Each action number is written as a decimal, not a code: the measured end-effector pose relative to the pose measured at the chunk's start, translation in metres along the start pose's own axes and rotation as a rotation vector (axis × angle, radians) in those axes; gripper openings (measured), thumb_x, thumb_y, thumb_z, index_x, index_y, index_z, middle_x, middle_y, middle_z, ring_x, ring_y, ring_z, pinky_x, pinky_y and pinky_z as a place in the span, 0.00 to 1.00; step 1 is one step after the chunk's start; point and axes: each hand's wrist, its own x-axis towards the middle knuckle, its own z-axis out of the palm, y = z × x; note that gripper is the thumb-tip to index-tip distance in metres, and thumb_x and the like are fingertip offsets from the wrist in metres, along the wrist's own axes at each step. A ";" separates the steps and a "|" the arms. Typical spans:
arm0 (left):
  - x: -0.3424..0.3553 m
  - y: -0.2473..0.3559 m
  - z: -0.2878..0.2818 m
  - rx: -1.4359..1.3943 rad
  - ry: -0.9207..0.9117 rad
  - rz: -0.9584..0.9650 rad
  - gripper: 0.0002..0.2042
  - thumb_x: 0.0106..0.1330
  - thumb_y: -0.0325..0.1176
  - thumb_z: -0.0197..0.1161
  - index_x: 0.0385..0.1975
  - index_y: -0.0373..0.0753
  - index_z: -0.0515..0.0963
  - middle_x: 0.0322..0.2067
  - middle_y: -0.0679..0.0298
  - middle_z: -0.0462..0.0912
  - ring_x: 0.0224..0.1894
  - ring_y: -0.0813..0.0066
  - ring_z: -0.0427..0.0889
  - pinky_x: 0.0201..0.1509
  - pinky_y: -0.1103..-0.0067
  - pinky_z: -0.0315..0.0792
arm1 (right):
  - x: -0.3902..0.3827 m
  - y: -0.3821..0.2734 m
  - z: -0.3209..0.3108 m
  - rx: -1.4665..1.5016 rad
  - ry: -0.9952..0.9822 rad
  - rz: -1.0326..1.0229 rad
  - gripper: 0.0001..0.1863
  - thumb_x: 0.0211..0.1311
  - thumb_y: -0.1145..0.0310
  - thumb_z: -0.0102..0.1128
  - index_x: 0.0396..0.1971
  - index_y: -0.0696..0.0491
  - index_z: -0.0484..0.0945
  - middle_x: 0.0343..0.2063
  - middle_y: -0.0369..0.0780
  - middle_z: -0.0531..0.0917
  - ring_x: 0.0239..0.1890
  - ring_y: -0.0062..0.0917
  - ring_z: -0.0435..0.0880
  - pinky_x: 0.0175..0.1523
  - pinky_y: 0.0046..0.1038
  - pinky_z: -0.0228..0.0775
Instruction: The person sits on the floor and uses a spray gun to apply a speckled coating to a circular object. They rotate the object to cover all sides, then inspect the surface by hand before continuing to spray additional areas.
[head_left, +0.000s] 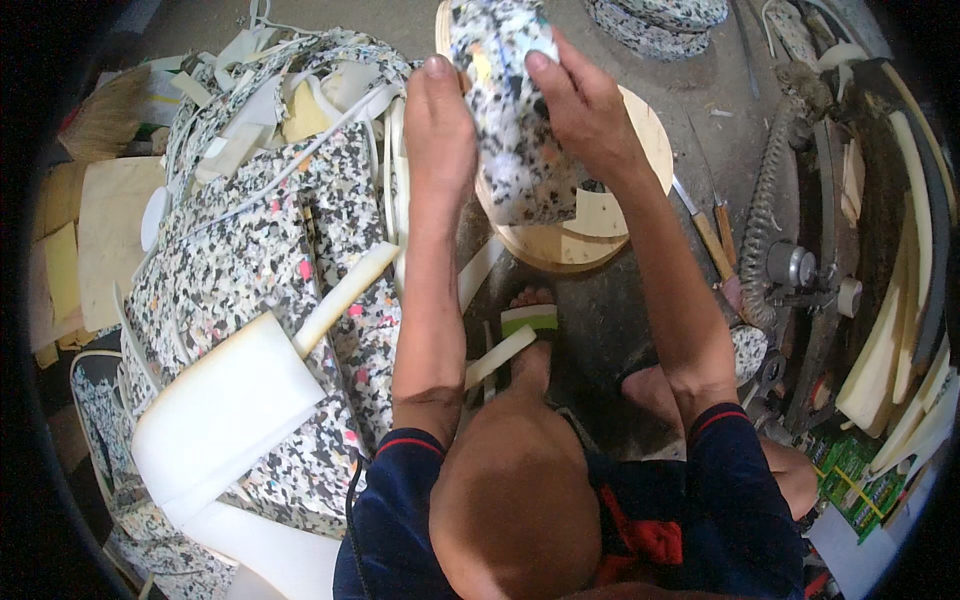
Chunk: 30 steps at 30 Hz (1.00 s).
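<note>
The speckled foam piece [510, 130] is at the top centre of the view, held between the person's two hands above the floor. Its long axis runs away from the person, nearly straight up the view, with the near end leaning slightly to the right; that near end points back toward the person, and the far end runs out past the upper edge. The face turned up is mottled black, white and grey, with a yellow fleck.

The left hand [440, 125] presses against the left edge, thumb up and pointing away. The right hand [590, 115] grips the right edge, its thumb laid on the upper face. The hands are apart, with the foam between them. A round pale wooden board [648, 130] shows to the right of the foam and below it; whether the two touch cannot be told.

Printing shows on a green package [865, 490] with a yellow band at the lower right, too small to make out. To the left lie speckled foam slabs [355, 225], with a white foam block [230, 410] on top. Wooden-handled tools [712, 245] lie right of the board, near a coiled spring [765, 215].
</note>
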 end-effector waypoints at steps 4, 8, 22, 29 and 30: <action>-0.012 -0.006 0.005 0.015 -0.067 0.250 0.24 0.77 0.45 0.47 0.63 0.34 0.66 0.49 0.49 0.80 0.51 0.59 0.79 0.60 0.69 0.69 | 0.005 -0.004 0.001 -0.069 0.033 0.022 0.30 0.70 0.52 0.52 0.57 0.65 0.72 0.38 0.63 0.81 0.45 0.54 0.84 0.48 0.40 0.75; -0.018 -0.006 0.010 0.095 0.026 0.218 0.25 0.75 0.46 0.50 0.66 0.37 0.64 0.52 0.48 0.80 0.55 0.56 0.79 0.59 0.67 0.70 | -0.001 -0.015 0.007 -0.145 0.033 0.138 0.27 0.69 0.54 0.52 0.53 0.65 0.74 0.30 0.64 0.80 0.39 0.57 0.83 0.43 0.42 0.76; 0.012 -0.027 -0.006 0.055 0.165 0.026 0.31 0.75 0.53 0.50 0.63 0.29 0.63 0.47 0.46 0.80 0.48 0.58 0.80 0.56 0.68 0.71 | -0.011 0.001 0.004 0.038 -0.025 0.056 0.23 0.69 0.60 0.57 0.54 0.63 0.76 0.41 0.53 0.82 0.42 0.41 0.84 0.47 0.36 0.76; 0.003 -0.040 0.009 -0.233 -0.003 0.150 0.35 0.74 0.55 0.53 0.69 0.33 0.58 0.52 0.52 0.76 0.52 0.67 0.75 0.59 0.73 0.68 | -0.036 0.017 0.025 -0.199 0.156 -0.243 0.22 0.62 0.63 0.67 0.56 0.47 0.75 0.47 0.56 0.81 0.42 0.48 0.84 0.45 0.40 0.77; 0.003 -0.042 0.011 -0.201 0.031 0.197 0.35 0.74 0.55 0.53 0.69 0.33 0.59 0.51 0.52 0.76 0.51 0.68 0.75 0.59 0.73 0.68 | -0.033 0.020 0.026 -0.279 0.161 -0.287 0.21 0.61 0.69 0.67 0.54 0.40 0.75 0.47 0.54 0.80 0.38 0.46 0.84 0.39 0.40 0.78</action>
